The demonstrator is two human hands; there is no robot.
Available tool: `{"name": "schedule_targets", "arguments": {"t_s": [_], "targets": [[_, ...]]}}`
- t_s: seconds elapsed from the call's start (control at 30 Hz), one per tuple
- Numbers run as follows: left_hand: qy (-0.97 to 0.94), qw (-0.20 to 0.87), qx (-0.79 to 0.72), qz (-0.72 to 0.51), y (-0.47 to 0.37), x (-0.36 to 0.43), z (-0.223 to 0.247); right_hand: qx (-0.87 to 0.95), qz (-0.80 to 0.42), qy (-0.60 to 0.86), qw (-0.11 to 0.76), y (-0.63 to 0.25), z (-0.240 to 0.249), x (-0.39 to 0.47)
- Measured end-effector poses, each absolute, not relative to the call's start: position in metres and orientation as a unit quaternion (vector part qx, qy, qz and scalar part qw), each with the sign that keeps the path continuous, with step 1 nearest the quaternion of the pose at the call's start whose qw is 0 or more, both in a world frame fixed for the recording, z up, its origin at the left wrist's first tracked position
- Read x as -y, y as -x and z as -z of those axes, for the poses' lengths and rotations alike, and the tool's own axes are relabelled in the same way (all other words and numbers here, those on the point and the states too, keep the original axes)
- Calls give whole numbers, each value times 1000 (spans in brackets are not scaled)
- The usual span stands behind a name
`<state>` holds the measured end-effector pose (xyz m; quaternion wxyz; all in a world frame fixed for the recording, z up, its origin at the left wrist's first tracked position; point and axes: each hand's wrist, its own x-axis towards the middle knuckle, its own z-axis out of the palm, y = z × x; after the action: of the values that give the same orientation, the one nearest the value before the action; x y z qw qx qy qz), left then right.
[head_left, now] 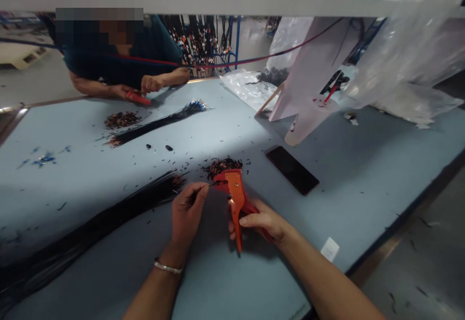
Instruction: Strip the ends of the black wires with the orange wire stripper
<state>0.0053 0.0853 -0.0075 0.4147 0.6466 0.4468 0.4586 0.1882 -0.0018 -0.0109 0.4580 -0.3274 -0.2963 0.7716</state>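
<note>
My right hand (267, 221) grips an orange and red wire stripper (237, 194) by its handles, above the table's near half. My left hand (189, 208) pinches a thin black wire (211, 184), whose end reaches the stripper's jaws. Whether the jaws are closed on the wire I cannot tell. Beside my left hand, a long bundle of black wires (109, 220) with coppery ends runs off to the lower left. Just beyond the stripper lies a heap of dark and coppery insulation scraps (223, 166).
Across the table a co-worker (123, 72) holds a red tool (138, 98). Near that person lie another wire bundle (160, 121) and a scrap pile (122, 120). A phone (292, 169) rests right of the stripper. Overhead runs a shelf (261, 2); plastic bags (407, 68) hang at right.
</note>
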Motion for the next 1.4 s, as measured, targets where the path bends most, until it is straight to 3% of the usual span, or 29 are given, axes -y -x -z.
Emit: {"name": "schedule_targets", "arguments": {"t_s": [0.43, 0.9, 1.4], "targets": [[-652, 435, -413, -464, -7, -83, 3, 324, -764, 337, 445, -189, 7, 3], [-610, 528, -349, -477, -1, -85, 10, 376, -757, 314, 433, -197, 8, 4], [-610, 531, -371, -457, -1, -85, 11, 371, -756, 320, 434, -194, 8, 3]]}}
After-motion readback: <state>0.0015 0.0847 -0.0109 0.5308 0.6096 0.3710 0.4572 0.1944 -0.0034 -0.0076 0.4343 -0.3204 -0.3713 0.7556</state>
